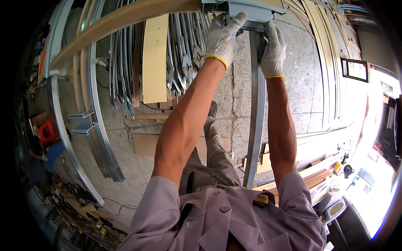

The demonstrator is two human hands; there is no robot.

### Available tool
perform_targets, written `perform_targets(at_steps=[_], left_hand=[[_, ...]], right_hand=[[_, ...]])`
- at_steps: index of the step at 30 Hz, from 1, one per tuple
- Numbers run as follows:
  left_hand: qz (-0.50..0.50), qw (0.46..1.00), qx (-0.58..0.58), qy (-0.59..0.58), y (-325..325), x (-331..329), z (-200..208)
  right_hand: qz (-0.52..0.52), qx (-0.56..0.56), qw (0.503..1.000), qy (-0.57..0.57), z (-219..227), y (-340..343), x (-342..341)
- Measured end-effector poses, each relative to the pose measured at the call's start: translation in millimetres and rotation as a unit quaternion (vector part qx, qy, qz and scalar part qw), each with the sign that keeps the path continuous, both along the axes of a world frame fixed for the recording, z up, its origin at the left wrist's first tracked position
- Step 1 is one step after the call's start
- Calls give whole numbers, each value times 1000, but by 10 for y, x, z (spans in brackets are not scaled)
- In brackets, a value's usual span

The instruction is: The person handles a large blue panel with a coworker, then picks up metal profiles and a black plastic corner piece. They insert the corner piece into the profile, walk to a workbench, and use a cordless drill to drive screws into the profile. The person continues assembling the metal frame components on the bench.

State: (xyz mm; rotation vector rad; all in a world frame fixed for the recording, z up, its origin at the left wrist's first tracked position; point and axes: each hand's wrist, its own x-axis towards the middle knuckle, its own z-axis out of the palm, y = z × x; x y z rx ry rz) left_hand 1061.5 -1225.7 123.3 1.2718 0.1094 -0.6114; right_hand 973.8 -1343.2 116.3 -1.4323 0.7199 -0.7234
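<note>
At the top of the head view, a grey metal profile [250,13] lies crosswise on a support. My left hand [220,38], in a white knitted glove with a yellow cuff, grips its left part, the thumb laid along the near face. At the profile's right end is my right hand [274,50], gloved the same way, its fingers bent up against the end and their tips partly hidden. Between my forearms a long dark metal bar [255,104] runs from under the profile toward my body.
A long wooden board [125,20] reaches left from the profile. Below it, thin metal rods [184,46] and a pale yellow panel [155,58] lie bundled near the floor. Metal rails [100,125] stand left, with a red plastic stool [48,130] beyond. Long planks [322,54] lie right.
</note>
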Motion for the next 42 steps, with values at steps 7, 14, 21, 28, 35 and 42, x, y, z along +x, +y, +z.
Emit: perform_targets(at_steps=[7, 14, 21, 28, 35, 42], left_hand=[[15, 999, -40, 3, -20, -18, 20], [20, 995, -97, -18, -99, 64, -232], [-16, 995, -94, -32, 61, -247, 262], [-17, 981, -151, 121, 1273, -774, 250], [38, 992, -49, 109, 3270, -1313, 434], [81, 995, -21, -61, 4850, -1146, 695]], right_hand=[[-19, 14, 1000, -8, -101, -30, 16], [-17, 42, 999, 13, 25, 27, 48], [-18, 105, 994, 19, 358, 119, -131], [55, 25, 994, 94, 439, 917, -741], [295, 243, 905, 187, 560, 2413, -964], [306, 463, 817, 156, 893, 3848, -360]])
